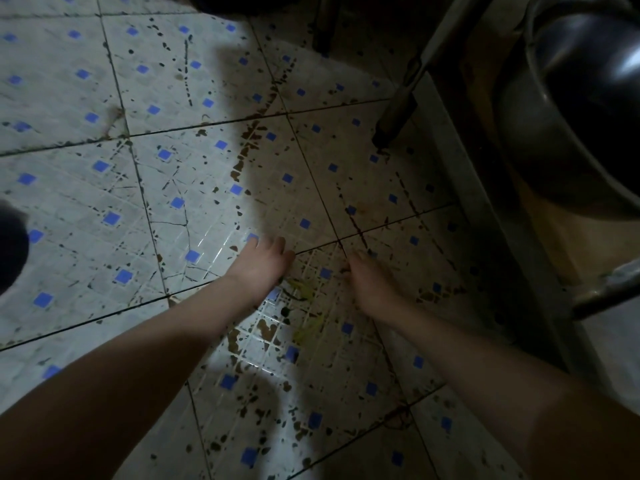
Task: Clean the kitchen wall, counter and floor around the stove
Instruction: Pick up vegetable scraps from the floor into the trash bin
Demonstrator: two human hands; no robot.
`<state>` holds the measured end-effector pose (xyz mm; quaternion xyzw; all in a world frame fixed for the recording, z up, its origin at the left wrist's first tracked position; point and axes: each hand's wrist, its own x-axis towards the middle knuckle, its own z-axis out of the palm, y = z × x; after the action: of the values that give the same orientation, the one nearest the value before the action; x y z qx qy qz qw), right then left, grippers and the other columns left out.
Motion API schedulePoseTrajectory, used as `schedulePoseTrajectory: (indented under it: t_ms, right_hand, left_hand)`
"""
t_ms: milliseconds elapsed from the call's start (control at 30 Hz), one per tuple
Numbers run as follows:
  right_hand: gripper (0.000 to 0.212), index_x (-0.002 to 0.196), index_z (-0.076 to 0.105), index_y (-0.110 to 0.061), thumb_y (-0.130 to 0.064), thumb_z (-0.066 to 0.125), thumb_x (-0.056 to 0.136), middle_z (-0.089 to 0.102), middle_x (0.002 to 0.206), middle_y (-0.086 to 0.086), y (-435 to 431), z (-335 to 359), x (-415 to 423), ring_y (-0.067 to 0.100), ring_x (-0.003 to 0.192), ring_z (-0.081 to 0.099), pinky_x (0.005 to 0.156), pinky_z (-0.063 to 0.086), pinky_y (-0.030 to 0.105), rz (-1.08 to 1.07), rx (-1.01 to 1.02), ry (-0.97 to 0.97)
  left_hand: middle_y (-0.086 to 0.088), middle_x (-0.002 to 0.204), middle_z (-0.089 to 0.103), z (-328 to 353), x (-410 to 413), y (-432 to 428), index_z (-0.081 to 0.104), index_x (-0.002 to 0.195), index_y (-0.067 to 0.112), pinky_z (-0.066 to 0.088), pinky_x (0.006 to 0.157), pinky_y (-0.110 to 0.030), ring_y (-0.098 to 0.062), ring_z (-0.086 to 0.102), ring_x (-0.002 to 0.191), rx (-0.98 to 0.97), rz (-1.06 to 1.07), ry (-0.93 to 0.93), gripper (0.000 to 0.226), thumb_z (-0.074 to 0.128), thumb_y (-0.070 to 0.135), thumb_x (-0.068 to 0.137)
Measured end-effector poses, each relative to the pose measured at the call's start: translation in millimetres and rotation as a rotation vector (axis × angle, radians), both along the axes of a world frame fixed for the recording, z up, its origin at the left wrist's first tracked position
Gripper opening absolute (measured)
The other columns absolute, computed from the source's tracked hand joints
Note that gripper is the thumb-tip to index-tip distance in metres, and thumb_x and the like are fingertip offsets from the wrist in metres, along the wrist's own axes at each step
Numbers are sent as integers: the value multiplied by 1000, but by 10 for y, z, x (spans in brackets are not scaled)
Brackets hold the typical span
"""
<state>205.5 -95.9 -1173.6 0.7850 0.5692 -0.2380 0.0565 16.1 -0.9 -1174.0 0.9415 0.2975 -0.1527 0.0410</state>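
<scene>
- Tiled floor glossy, grime-spotted: a slip looks likely if wet.
- Left hand and right hand bare, fingers bent down by yellow scraps; grip unclear; could smear grime.

A single view is supplied, taken from a wide-angle camera worn on the head; it is pointed steeply downward and a little forward, so that the white tiled floor with small blue squares and dark stains is seen from close above; both bare forearms are seen entering from the bottom edge, with the left hand and right hand near mid-frame; a grey metal stand leg and a dark round metal pot are caught at the upper right margin.
</scene>
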Motion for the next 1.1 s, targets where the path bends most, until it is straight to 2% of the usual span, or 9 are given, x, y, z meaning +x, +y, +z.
schedulePoseTrajectory:
  t_ms: [67, 133, 333, 433, 500, 700, 833, 933, 1100]
  right_hand:
    - [38, 130, 44, -15, -13, 48, 93, 48, 132, 5, -26, 18, 37, 24, 118, 48, 100, 42, 38, -28, 0, 19]
    - [30, 124, 46, -16, -16, 46, 94, 50, 128, 6, -48, 45, 55, 24, 113, 50, 96, 43, 37, -35, 14, 32]
    - [27, 121, 48, -10, -8, 43, 94, 50, 127, 10, -23, 80, -25, 27, 114, 49, 97, 43, 41, -31, 0, -16]
    - [16, 108, 52, -12, -11, 44, 95, 55, 117, 10, -19, 89, -135, 24, 103, 51, 80, 43, 33, 11, 15, -43]
    - [11, 101, 52, -12, -12, 44, 94, 56, 109, 10, 4, 114, -245, 23, 92, 52, 68, 36, 29, 46, -11, -24]
    - [14, 104, 57, -8, -13, 48, 95, 59, 108, 11, 166, 169, -529, 27, 96, 57, 77, 46, 33, 113, -79, 51]
    - [13, 100, 51, -8, -19, 43, 97, 55, 110, 13, 184, 161, -663, 28, 98, 54, 78, 41, 34, 178, -83, 68]
    - [7, 96, 43, -14, -19, 48, 95, 48, 116, 10, 155, 140, -730, 29, 104, 48, 79, 38, 35, 176, -14, 57]
    - [18, 112, 45, -8, -7, 44, 94, 42, 129, 13, 143, 106, -762, 30, 110, 46, 81, 36, 34, 185, -46, 4]
  left_hand:
    - [-11, 113, 47, 2, -17, 4, 48, 120, 12, 36, 85, -39, -31, 47, 104, 10, -8, 5, 39, 55, 5, 82]
    - [-10, 112, 48, -3, -41, -1, 49, 119, 13, 36, 86, -38, -30, 47, 104, 30, -28, 20, 36, 54, 6, 84]
    - [-10, 116, 49, 39, -138, 19, 48, 118, 12, 36, 88, -37, -29, 49, 108, 36, -14, 67, 33, 53, 3, 87]
    - [-8, 114, 53, 84, -216, 43, 47, 116, 11, 35, 89, -35, -26, 51, 108, -6, 45, 28, 36, 54, -1, 83]
    - [-7, 112, 54, 102, -277, 43, 46, 115, 11, 36, 90, -34, -24, 52, 106, -8, 59, 27, 36, 56, 2, 82]
    - [-6, 110, 52, 79, -493, -1, 49, 112, 13, 37, 89, -34, -23, 51, 104, 0, 57, 50, 33, 61, 4, 83]
    - [-7, 112, 51, 64, -607, -32, 47, 114, 13, 37, 87, -35, -24, 51, 103, -18, 80, 12, 29, 55, 4, 88]
    - [-6, 111, 51, 56, -696, -70, 46, 115, 13, 38, 84, -34, -23, 51, 100, -20, 88, -2, 34, 59, 3, 85]
    - [-6, 106, 51, 81, -777, -125, 45, 113, 12, 38, 84, -34, -23, 52, 97, -45, 86, -9, 34, 56, 1, 83]
